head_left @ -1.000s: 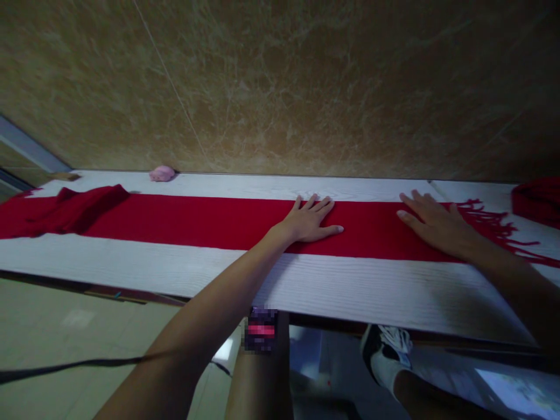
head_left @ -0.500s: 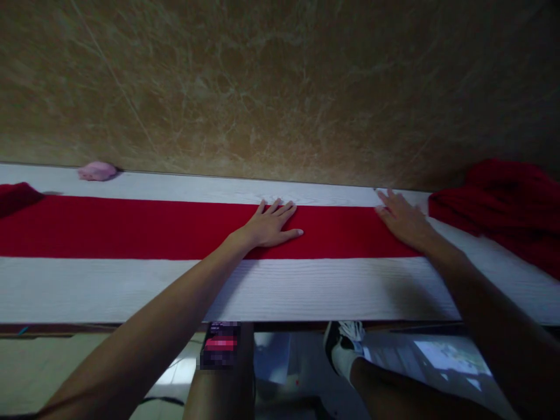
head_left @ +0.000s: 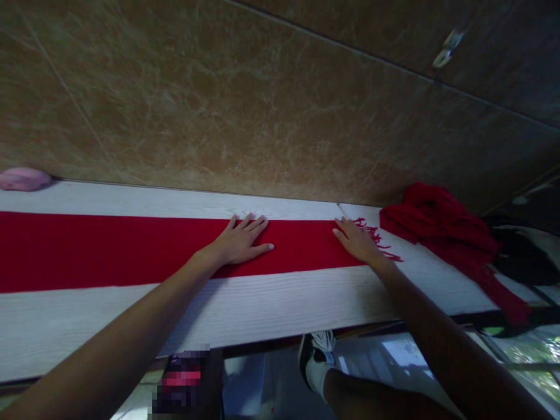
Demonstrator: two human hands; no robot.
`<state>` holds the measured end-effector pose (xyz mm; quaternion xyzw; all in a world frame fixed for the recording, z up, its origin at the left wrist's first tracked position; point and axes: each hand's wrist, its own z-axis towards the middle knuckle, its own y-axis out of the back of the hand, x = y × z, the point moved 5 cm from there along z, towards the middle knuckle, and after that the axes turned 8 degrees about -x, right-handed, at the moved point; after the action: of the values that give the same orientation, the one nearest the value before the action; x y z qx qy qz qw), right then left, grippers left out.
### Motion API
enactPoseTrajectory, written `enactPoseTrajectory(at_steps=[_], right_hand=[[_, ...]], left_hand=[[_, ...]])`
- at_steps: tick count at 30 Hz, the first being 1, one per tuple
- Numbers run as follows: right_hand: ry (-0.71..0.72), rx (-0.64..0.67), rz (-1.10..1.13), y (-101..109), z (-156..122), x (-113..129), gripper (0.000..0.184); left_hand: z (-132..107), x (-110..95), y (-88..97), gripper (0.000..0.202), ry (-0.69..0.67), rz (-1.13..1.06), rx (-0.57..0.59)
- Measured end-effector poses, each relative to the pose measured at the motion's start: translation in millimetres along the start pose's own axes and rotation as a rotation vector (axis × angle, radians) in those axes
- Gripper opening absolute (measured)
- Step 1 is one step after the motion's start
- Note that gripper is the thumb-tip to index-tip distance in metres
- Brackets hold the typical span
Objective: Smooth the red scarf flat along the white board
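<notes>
A long red scarf [head_left: 109,249] lies flat along the white wood-grain table [head_left: 280,294]. My left hand [head_left: 242,239] rests palm down on its middle, fingers spread and the thumb pointing right. Near the right end, my right hand [head_left: 356,240] lies flat on the cloth with its fingers apart. Red fringe [head_left: 378,242] fans out on the tabletop just beyond that hand, partly covered by it. A second red fringed cloth [head_left: 437,224] is heaped farther right, against the wall.
A brown marbled wall [head_left: 262,105] rises behind the table's back edge. A pink bundle [head_left: 25,178] sits against it at the far left. Dark items [head_left: 525,251] lie at the right end. Below the front edge show a shoe [head_left: 317,356] and a blurred-out object [head_left: 181,379].
The view has swung right, bringing the fringe and the right end of the table into sight. Both hands stay flat on the scarf; the right hand now sits beside the visible fringe.
</notes>
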<state>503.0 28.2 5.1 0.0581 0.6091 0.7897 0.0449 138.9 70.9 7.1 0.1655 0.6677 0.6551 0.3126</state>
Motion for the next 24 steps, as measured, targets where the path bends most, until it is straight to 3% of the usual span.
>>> enactPoseTrajectory(at_steps=[2, 5, 8, 10, 13, 16, 20, 24], right_hand=[[-0.016, 0.016, -0.003, -2, -1, 0, 0.07], [-0.016, -0.036, 0.001, 13, 2, 6, 0.076], [0.116, -0.134, 0.034, 22, -3, 33, 0.077], [0.227, -0.087, 0.049, 12, -13, 58, 0.075], [0.251, 0.064, 0.095, -8, -26, 78, 0.073], [0.23, 0.041, 0.17, 0, -26, 86, 0.073], [0.348, -0.086, 0.223, 23, -24, 114, 0.073], [0.402, 0.075, 0.177, 4, -36, 141, 0.074]], left_hand=[[0, -1, 0.5, 0.092, 0.001, -0.002, 0.001], [0, -1, 0.5, 0.092, 0.007, -0.01, 0.002], [0, -1, 0.3, 0.092, 0.005, -0.018, -0.002], [0, 0, 0.1, 0.091, 0.008, -0.014, -0.004], [0, -1, -0.4, 0.092, 0.011, -0.019, -0.002], [0, -1, -0.9, 0.092, 0.005, -0.029, -0.003], [1, -1, -0.7, 0.093, 0.015, -0.02, -0.01], [1, -1, -0.8, 0.093, 0.009, -0.023, -0.008]])
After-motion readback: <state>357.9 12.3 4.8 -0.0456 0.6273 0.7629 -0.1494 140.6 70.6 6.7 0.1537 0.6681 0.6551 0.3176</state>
